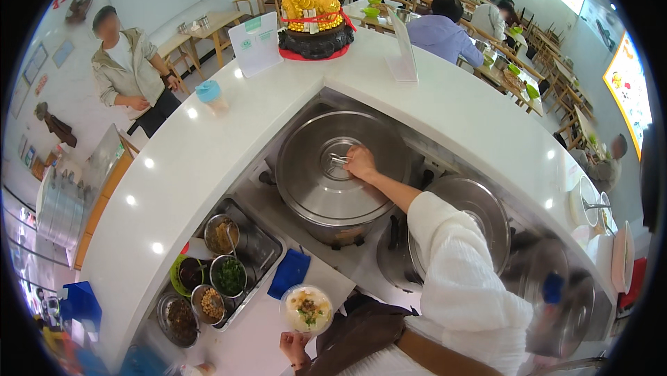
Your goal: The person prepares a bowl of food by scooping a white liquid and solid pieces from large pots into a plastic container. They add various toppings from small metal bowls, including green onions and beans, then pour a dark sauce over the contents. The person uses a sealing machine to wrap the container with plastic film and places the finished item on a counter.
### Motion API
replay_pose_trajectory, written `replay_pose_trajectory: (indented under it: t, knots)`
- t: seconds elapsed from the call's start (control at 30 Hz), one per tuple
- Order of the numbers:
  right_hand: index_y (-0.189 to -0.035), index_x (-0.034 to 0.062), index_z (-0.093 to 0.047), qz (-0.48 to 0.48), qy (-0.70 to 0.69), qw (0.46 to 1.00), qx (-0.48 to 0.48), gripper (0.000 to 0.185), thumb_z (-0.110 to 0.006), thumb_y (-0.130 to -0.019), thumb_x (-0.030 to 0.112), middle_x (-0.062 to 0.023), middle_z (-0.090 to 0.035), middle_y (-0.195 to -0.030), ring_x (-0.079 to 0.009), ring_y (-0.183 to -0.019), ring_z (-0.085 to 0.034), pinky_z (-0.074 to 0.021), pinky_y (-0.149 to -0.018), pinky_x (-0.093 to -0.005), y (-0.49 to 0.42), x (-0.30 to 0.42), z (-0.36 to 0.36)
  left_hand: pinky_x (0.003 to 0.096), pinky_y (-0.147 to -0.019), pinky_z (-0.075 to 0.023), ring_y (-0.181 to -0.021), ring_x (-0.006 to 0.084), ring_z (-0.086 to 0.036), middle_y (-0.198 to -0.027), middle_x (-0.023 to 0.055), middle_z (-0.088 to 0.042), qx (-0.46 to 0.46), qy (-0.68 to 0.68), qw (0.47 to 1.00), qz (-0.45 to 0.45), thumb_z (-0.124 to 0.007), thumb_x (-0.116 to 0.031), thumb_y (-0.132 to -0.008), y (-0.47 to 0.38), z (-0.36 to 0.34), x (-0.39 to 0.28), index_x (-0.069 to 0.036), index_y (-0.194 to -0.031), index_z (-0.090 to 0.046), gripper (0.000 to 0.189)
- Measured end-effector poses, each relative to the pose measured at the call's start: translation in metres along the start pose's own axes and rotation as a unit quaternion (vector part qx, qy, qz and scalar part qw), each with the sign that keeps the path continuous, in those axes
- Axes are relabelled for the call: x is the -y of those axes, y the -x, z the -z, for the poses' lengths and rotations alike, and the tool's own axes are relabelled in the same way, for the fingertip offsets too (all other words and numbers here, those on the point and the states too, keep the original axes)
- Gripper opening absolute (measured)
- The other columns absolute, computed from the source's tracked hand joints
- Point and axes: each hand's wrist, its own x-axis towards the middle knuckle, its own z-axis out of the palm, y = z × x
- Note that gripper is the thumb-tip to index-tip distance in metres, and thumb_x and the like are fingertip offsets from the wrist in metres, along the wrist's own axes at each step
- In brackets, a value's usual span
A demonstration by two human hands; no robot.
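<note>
My right hand point(359, 161) grips the metal handle point(337, 160) on the steel lid point(307, 193) of a large pot, and the lid sits on the pot. Low in the picture, my left hand point(294, 347) is at the near edge of a round plastic bowl point(306, 310). Its fingers are curled; I cannot tell whether they grip the rim. White food fills the bowl, topped with brown bits and chopped greens. A folded blue cloth point(289, 273) lies just beyond it on the worktop.
A second lidded pot point(464, 188) stands under my right forearm. On the left, a steel tray point(260, 251) holds bowls of chopped greens point(230, 275) and peanut-like bits point(209, 304). A curved white counter point(208, 136) surrounds the pots. Beyond it stands a person point(130, 68).
</note>
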Motion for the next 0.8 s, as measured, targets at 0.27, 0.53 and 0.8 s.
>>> replay_pose_trajectory:
  t: [0.27,0.53,0.8]
  knots:
    - [-0.087,0.0021,-0.052,-0.083,-0.215,0.972,-0.041,0.026,-0.062,-0.064,-0.005,-0.0033,-0.051,-0.059,-0.0113,-0.050,-0.050,-0.0419,-0.044,-0.0257,0.094,-0.049,0.126,0.0296,-0.058,-0.0527,-0.060,0.0120,-0.052,-0.065,0.0031,-0.050,0.028,-0.079,0.996,-0.044,-0.058,-0.003,-0.081,-0.012,0.020,-0.009,-0.004,-0.072,-0.045,0.015]
    - [-0.070,-0.0003,-0.059,0.008,0.116,0.991,-0.068,0.016,-0.071,-0.060,0.001,-0.0119,-0.058,-0.097,-0.0247,-0.081,-0.056,-0.0452,-0.071,-0.0343,0.224,-0.209,0.232,0.0304,-0.064,-0.0556,-0.066,0.0103,-0.053,-0.071,0.0008,-0.048,0.017,-0.098,0.995,0.020,-0.053,0.005,-0.077,-0.010,0.042,-0.033,-0.004,-0.072,-0.045,0.013]
    - [-0.112,0.0141,-0.059,0.307,0.110,0.920,0.217,0.037,-0.065,-0.075,0.019,-0.0131,-0.052,-0.118,-0.0291,-0.114,-0.045,-0.0366,-0.096,-0.0391,0.226,0.089,0.016,0.0307,-0.064,-0.0563,-0.068,0.0136,-0.059,-0.073,0.0037,-0.056,0.021,-0.094,0.995,0.034,-0.053,0.007,-0.077,-0.005,0.052,-0.050,-0.003,-0.073,-0.046,0.013]
